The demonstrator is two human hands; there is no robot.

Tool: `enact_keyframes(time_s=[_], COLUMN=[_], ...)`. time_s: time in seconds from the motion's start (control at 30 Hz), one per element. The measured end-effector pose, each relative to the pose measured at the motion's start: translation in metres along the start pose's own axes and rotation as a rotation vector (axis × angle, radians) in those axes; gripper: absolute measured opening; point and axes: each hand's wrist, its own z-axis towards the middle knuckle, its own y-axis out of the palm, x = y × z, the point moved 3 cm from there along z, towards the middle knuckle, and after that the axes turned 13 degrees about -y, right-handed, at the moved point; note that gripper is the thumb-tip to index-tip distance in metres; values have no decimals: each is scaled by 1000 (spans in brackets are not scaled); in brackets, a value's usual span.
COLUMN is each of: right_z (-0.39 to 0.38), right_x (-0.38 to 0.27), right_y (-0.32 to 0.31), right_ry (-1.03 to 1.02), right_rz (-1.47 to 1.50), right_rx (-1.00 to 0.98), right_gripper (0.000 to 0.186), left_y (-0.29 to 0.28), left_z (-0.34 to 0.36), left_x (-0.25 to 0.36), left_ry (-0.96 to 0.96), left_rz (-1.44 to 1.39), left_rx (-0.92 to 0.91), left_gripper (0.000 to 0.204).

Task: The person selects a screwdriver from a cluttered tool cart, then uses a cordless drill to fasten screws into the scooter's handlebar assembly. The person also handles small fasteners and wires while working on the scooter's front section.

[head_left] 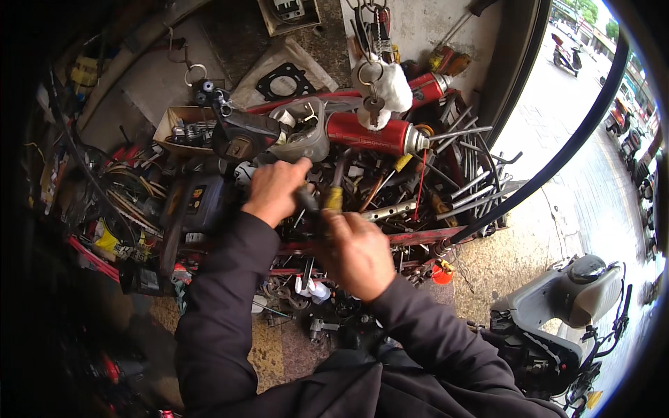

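In the head view my right hand (355, 254) is closed, blurred by motion, around a yellow-handled tool (334, 197) with a metal shaft pointing up. My left hand (272, 188) is just up and to the left, fingers curled at a dark object (306, 200) that I cannot make out. Both are over a red-rimmed tray (411, 237) piled with metal tools and rods (467, 195). Just beyond them sit a translucent plastic tub (303, 148), a red spray can (366, 132) and a small cardboard box of metal parts (178, 129).
Keys with a white fluffy tag (394, 83) hang overhead. A dark case (198, 205) and coiled cables (125, 195) lie left. A black hose (543, 174) arches across the right side. A scooter (550, 299) stands at the lower right, beside the open doorway to the street.
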Motion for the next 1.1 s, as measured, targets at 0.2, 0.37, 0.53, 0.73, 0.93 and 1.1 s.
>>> enact_keyframes(time_s=[0.2, 0.37, 0.53, 0.73, 0.93, 1.1], right_z=[34, 40, 18, 21, 46, 69], right_x=[-12, -16, -24, 42, 76, 98], right_y=[46, 57, 12, -72, -69, -65], right_ry=[-47, -131, -251, -112, -64, -126], right_rz=[140, 113, 174, -9, 23, -190], right_rx=[-41, -136, -221, -544, -774, -540], right_gripper=[53, 54, 41, 4, 36, 52], left_y=[-15, -28, -30, -1, 11, 13], left_z=[12, -51, -86, -88, -92, -93], left_x=[-52, -41, -35, -51, -55, -55], left_ry=[-249, -149, -99, -162, -187, -203], left_rz=[-705, -687, -637, -682, -792, -781], left_rx=[95, 43, 281, 367, 491, 530], left_gripper=[22, 24, 30, 33, 33, 35])
